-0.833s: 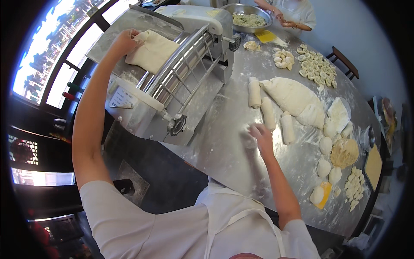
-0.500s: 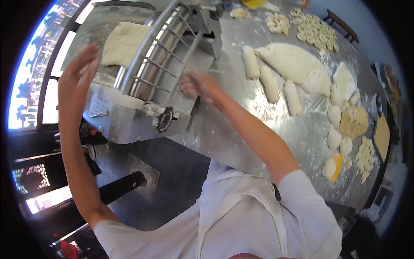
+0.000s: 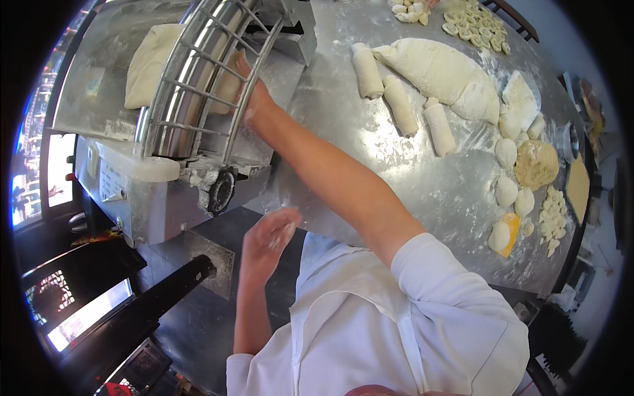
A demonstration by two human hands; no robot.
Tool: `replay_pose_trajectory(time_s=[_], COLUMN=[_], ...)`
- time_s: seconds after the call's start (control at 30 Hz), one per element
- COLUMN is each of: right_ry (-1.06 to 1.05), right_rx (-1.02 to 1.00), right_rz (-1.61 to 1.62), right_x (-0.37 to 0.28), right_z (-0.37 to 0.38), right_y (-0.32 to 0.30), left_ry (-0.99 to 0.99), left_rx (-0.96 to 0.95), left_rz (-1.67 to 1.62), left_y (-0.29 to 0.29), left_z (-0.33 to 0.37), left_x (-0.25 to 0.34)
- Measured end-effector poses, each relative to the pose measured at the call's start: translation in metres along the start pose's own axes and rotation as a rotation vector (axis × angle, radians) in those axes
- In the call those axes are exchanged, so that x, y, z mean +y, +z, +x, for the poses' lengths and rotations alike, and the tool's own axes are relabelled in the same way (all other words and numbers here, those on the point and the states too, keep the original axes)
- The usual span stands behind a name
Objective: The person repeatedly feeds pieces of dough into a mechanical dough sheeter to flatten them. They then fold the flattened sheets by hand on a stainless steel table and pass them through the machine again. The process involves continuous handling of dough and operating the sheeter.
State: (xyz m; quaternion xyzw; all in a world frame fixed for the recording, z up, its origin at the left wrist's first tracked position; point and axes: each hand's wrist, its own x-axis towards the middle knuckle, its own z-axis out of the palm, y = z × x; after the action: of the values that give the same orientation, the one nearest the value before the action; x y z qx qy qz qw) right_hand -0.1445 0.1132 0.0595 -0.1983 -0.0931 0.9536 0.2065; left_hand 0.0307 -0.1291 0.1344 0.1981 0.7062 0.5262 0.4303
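My right hand (image 3: 256, 99) reaches into the dough roller machine (image 3: 183, 109), at the lower side of its wire guard (image 3: 197, 86). Behind the bars it meets a pale dough sheet (image 3: 226, 84) beside the steel rollers; bars and dough partly hide the fingers, so their grip is unclear. On the far-left tray lies more of a flat dough sheet (image 3: 150, 65), its edge running up to the rollers. My left hand (image 3: 269, 239) hangs in front of the table edge, floury, its fingers loosely stretched out and nothing in them.
A black-rimmed handwheel (image 3: 221, 191) juts from the machine's near side. Dough rolls (image 3: 401, 105), a large dough slab (image 3: 442, 76), dough balls (image 3: 506, 191) and a yellow scraper (image 3: 510, 232) lie on the floured steel table (image 3: 323, 158). Small shaped dough pieces (image 3: 475, 26) sit at the far edge.
My left hand has come away from the tray side, right and down to the front of the table. My right hand has moved in under the guard, where dough now shows. The view has shifted.
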Motion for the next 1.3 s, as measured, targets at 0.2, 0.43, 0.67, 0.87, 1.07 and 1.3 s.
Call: replay_pose_trajectory(time_s=[0.2,0.43,0.67,0.87,1.07,1.3], right_ry=[-0.278,-0.444,-0.514,-0.517,-0.565,-0.529], right_rx=[-0.008,0.241,0.316,0.345,0.281,0.325], right_rz=[-0.058,-0.304,-0.319,-0.389,-0.328,-0.393], right_x=[-0.015,-0.052,-0.066,-0.083,-0.102,-0.118], right_z=[0.001,-0.082,-0.104,-0.123,-0.143,-0.169], right_y=[-0.050,-0.037,-0.066,-0.080,-0.104,-0.134], left_ry=[-0.061,0.252,0.388,0.487,0.513,0.647], left_rx=[0.080,0.182,0.033,-0.287,-0.152,-0.344], left_rz=[-0.465,-0.940,-1.402,-1.627,-1.594,-1.585], left_y=[0.033,0.037,0.048,0.016,0.025,0.029], left_z=[0.096,0.176,0.224,0.251,0.273,0.249], left_x=[-0.078,-0.061,-0.018,-0.038,-0.037,-0.023])
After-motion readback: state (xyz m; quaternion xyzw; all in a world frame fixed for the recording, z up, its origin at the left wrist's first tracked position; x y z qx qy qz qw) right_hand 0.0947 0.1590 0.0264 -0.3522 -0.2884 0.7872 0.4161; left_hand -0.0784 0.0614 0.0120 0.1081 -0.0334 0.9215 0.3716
